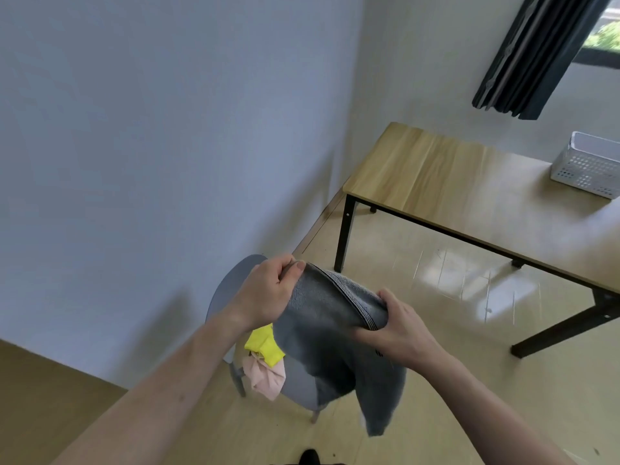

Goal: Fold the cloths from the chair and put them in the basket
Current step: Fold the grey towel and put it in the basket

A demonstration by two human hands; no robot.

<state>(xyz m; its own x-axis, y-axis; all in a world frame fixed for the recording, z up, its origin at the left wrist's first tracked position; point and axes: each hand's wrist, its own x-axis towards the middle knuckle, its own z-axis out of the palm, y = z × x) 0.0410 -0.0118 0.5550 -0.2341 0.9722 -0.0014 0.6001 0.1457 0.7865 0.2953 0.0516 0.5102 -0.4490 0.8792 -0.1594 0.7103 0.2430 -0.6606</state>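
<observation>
Fuzzy grey terry cloth [322, 317], matt wood-grain table [436, 169], perforated white plastic basket [585, 171], glossy floor [453, 273].

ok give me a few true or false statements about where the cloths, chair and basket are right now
1. Both hands grip the grey cloth. True: the left hand and the right hand each hold its banded edge.
2. The white basket stands on the floor. False: it stands on the wooden table.
3. A yellow cloth and a pink cloth lie on the grey chair. True.
4. The grey cloth is already folded in the basket. False: it hangs from the hands above the chair.
</observation>
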